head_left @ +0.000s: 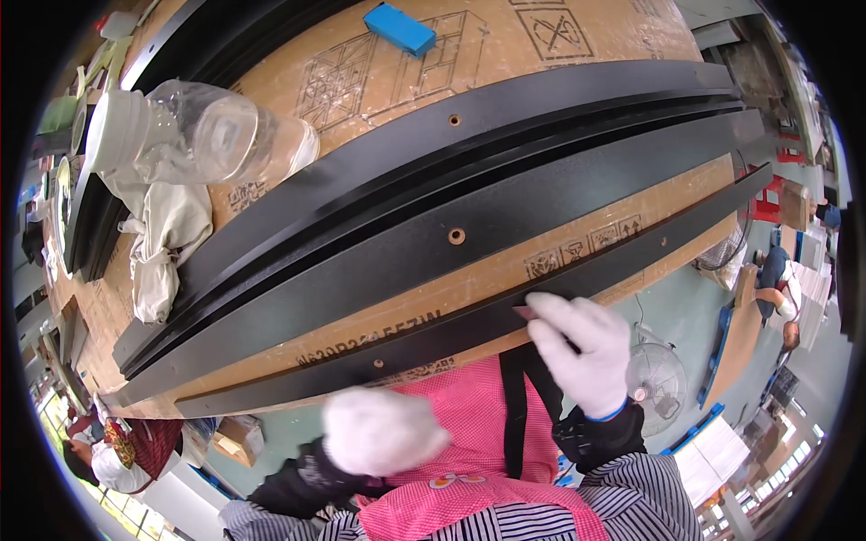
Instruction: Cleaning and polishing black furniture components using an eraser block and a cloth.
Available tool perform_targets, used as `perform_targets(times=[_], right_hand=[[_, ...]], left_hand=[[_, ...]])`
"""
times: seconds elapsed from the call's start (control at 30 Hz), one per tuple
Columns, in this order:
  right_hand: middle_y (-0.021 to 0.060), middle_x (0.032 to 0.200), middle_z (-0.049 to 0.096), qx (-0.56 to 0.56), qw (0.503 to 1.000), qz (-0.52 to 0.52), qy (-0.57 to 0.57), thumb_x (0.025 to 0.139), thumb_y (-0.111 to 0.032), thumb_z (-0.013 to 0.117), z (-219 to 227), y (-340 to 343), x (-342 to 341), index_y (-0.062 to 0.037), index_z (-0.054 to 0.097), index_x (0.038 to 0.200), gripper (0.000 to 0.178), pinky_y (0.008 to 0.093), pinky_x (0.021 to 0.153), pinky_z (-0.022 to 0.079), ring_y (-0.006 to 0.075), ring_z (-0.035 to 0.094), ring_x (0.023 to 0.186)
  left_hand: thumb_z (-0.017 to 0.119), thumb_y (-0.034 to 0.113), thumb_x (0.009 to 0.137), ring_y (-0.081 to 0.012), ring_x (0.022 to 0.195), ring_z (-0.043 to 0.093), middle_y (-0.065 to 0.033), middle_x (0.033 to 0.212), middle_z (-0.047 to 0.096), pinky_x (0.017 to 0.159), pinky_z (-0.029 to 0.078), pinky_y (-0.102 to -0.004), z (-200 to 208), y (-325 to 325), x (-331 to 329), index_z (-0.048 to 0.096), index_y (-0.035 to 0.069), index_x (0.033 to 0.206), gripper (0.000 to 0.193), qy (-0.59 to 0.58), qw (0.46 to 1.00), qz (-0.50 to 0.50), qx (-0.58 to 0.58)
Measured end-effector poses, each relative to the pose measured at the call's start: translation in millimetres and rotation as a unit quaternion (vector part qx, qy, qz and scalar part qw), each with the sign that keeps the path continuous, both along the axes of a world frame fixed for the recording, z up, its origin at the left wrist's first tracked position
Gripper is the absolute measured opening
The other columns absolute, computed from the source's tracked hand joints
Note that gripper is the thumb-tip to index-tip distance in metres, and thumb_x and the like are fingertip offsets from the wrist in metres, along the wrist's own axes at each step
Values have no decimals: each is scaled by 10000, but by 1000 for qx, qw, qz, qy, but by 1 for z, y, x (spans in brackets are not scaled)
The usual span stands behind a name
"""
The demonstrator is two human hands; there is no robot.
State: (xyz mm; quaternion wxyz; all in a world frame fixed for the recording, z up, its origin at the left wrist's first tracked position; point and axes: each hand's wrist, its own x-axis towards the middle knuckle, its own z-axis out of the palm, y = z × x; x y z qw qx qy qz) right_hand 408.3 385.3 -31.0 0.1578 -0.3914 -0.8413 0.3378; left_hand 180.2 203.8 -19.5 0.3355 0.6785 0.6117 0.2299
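My right hand (582,347), in a white glove, pinches a small flat reddish-brown piece (523,312) against the front edge of a narrow black strip (433,341). What that piece is I cannot make out. My left hand (383,433), also gloved in white, is off the table edge in front of my pink apron (469,410); motion smears its fingers. The strip lies along the near side of the table and has small holes. Behind it rests a wider black board (541,200) with a drilled hole, and beyond that another black board (559,101).
Cardboard (361,320) covers the table under the boards. At the left a clear plastic jar (225,135) lies on its side by a crumpled pale cloth (167,239). A blue block (400,29) sits at the back. A fan (657,379) stands at the right; people are farther off on both sides.
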Motion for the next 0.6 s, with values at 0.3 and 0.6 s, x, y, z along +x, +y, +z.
perform_targets(times=[0.3, 0.6], right_hand=[[0, 624, 500, 66, 996, 38, -43, 804, -152, 836, -1, -10, -15, -196, 797, 1089, 291, 352, 521, 450, 194, 562, 539], [-3, 619, 498, 42, 997, 30, -52, 816, -157, 824, 0, -7, -12, -196, 799, 1086, 274, 348, 504, 444, 186, 553, 522]], left_hand=[[914, 182, 690, -253, 747, 720, -42, 858, 735, 642, 557, -394, -15, -9, -49, 731, 138, 884, 270, 130, 968, 210, 38], [877, 70, 676, -271, 720, 668, -74, 840, 671, 629, 535, -392, -15, -5, -49, 673, 111, 934, 332, 118, 973, 191, 54]])
